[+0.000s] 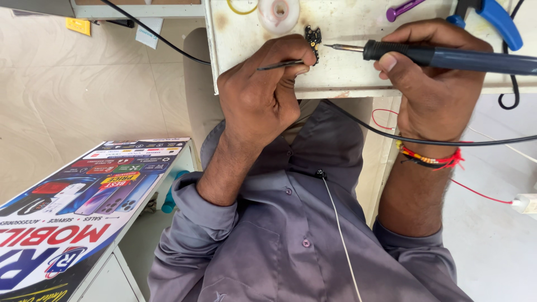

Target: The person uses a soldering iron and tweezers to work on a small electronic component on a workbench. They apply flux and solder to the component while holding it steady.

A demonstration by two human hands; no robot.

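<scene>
My left hand [263, 89] pinches thin metal tweezers [279, 65], their tip resting on a small black flex part [313, 40] that lies on the worn white worktop [341, 75]. In my right hand [433, 84] I grip a soldering iron [447, 56] with a dark blue handle; its metal tip points left and stops just right of the black part. Threaded red and yellow bands circle my right wrist.
On the worktop stand a white solder-wick spool [278, 12], a purple tool [404, 8] and a blue-handled tool [498, 19]. Black cables [391, 134] cross my grey shirt. A counter with a printed phone poster [84, 207] sits at lower left.
</scene>
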